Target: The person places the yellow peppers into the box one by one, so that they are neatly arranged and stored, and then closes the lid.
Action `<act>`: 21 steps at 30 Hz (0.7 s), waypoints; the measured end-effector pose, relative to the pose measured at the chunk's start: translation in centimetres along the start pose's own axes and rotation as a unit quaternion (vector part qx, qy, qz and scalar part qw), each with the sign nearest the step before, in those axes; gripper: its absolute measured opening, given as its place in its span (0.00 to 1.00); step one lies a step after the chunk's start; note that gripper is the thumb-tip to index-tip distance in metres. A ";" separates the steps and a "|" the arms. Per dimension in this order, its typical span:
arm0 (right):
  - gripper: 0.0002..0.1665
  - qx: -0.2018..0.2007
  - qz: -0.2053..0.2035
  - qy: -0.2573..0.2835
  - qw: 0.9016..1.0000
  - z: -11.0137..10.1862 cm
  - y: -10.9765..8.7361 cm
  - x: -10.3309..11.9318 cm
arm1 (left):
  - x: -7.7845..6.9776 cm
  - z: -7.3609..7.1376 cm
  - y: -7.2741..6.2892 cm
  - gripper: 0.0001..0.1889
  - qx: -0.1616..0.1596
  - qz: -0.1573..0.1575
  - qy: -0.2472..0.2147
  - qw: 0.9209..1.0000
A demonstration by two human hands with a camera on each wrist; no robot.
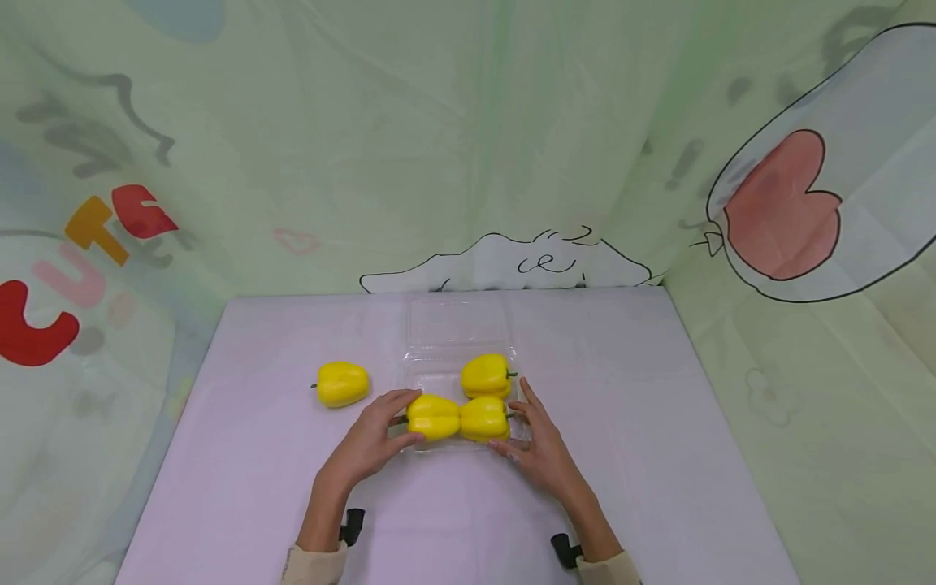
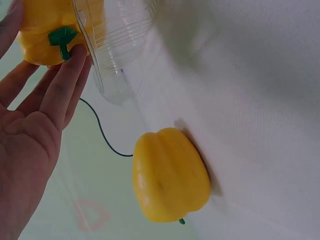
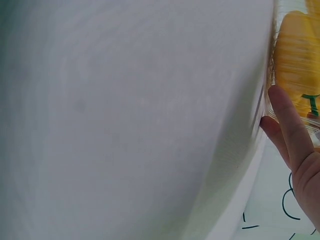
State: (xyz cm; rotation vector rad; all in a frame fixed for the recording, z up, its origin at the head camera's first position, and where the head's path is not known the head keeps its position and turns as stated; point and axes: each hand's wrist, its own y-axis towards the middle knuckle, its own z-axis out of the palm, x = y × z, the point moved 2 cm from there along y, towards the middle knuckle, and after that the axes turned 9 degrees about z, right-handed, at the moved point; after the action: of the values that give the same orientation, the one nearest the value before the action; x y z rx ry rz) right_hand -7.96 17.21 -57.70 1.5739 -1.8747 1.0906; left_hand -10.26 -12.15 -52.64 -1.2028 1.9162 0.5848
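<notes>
A clear plastic clamshell box (image 1: 431, 380) lies with its lid folded back. My left hand (image 1: 373, 435) grips a yellow bell pepper (image 1: 433, 418) between thumb and fingers at the box's near left; its green stem (image 2: 64, 40) points toward the palm. End to end with it, at the near right of the box, sits another bell pepper (image 1: 484, 419). Behind that one is a third bell pepper (image 1: 486, 375), stem to the right. My right hand (image 1: 541, 451) rests at the box's right end, its straight fingers (image 3: 290, 125) touching the outside of the clear wall.
One more yellow bell pepper (image 1: 342, 384) lies on the white-covered table (image 1: 270, 455), left of the box. The transparent lid (image 1: 458, 321) extends toward the back edge. Printed cloth curtains (image 1: 468, 162) stand behind and at both sides.
</notes>
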 end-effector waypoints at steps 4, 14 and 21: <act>0.48 0.000 -0.001 -0.003 1.000 -0.1 0.0 0.1 | 0.2 0.1 0.0 0.37 -0.001 0.001 -0.009 1.000; 0.47 -0.001 -0.002 -0.009 1.000 -0.2 0.0 0.1 | 0.3 0.3 0.0 0.37 -0.002 -0.005 -0.020 1.000; 0.47 0.006 0.002 0.001 1.000 -0.1 0.0 0.3 | 0.3 0.2 -0.2 0.37 -0.001 -0.002 -0.004 1.000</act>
State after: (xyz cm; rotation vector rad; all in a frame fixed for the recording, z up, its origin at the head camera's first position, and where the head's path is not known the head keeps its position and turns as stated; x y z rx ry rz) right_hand -8.08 17.13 -57.41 1.5747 -1.8742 1.1080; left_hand -10.08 -12.20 -52.99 -1.2031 1.9077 0.5886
